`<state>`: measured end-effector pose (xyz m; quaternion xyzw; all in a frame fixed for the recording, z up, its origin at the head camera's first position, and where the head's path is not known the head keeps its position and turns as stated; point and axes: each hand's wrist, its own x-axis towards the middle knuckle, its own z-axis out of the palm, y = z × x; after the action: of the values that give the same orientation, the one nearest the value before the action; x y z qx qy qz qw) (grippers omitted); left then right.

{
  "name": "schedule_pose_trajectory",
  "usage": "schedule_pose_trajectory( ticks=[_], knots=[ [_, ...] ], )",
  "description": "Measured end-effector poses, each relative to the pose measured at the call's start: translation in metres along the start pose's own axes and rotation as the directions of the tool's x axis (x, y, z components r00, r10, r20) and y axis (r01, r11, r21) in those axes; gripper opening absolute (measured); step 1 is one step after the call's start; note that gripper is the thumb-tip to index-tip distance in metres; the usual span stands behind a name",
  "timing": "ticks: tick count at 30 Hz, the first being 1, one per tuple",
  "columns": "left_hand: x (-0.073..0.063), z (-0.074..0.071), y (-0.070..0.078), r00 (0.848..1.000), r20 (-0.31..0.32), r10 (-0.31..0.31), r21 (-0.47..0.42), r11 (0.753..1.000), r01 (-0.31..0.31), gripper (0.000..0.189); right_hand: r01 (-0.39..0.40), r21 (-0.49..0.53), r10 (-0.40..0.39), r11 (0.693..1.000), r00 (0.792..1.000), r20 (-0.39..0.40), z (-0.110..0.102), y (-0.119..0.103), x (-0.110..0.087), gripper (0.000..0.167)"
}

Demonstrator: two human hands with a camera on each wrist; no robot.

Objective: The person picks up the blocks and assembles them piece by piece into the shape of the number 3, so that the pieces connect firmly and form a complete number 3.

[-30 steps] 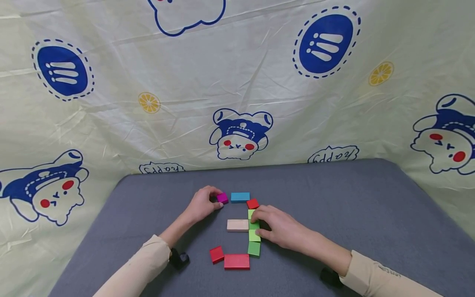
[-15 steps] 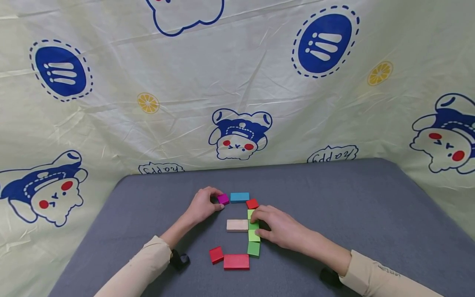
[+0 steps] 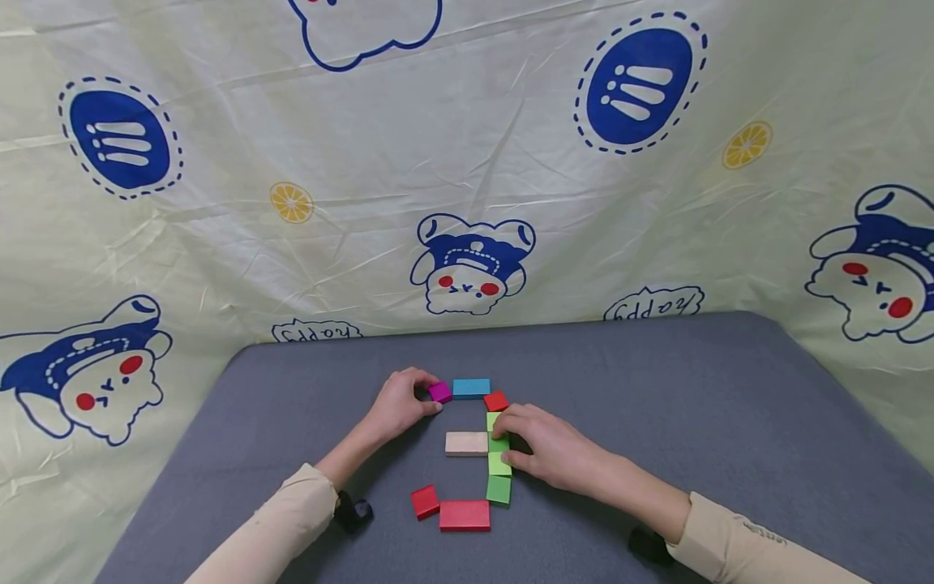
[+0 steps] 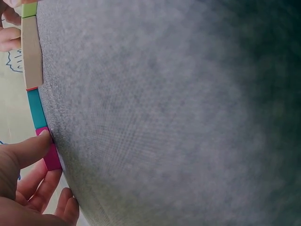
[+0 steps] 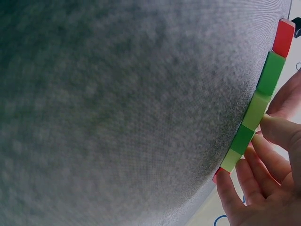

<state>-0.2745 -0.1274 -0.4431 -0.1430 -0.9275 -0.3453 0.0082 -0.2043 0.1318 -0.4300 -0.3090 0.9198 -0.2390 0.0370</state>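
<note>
At the far left of the block figure, my left hand (image 3: 397, 405) pinches a magenta block (image 3: 440, 392) between thumb and fingers. In the left wrist view that magenta block (image 4: 52, 157) sits right at the end of the blue block (image 4: 37, 109). My right hand (image 3: 558, 446) rests its fingertips on the column of light and dark green blocks (image 3: 499, 489). In the right wrist view its thumb touches a light green block (image 5: 257, 110), and the other fingers lie along the column, relaxed. A pale wooden block (image 3: 467, 444) reaches left from the column.
A small red block (image 3: 496, 401) lies between the blue block and the column's top. At the near end lie a larger red block (image 3: 464, 516) and a tilted red one (image 3: 425, 502). Grey cloth covers the table (image 3: 657, 389); a printed curtain (image 3: 365, 162) hangs behind.
My left hand has slid the magenta block slightly right, narrowing the gap to the blue block. The right hand stays where it was on the green column.
</note>
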Motion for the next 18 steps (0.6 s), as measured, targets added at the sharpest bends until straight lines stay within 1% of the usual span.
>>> schedule_pose_trajectory(
  ticks=[6,13,18],
  knots=[
    [-0.0012,-0.0002,0.0010,1.000,-0.001,0.014,0.006,1.000,-0.014,0.030,0.009,-0.004,-0.009,1.000,1.000,-0.006,0.0000,0.0000,-0.0007,0.024],
    [-0.0001,0.0008,0.0010,1.000,-0.004,0.008,0.009,1.000,-0.008,0.029,0.006,-0.007,-0.006,1.000,1.000,0.000,-0.0001,0.0005,-0.0002,0.024],
    [0.0002,0.0017,0.0007,1.000,0.002,-0.001,0.006,1.000,0.001,0.030,0.018,-0.013,-0.018,1.000,1.000,0.007,-0.0008,0.0010,0.0001,0.024]
  ],
)
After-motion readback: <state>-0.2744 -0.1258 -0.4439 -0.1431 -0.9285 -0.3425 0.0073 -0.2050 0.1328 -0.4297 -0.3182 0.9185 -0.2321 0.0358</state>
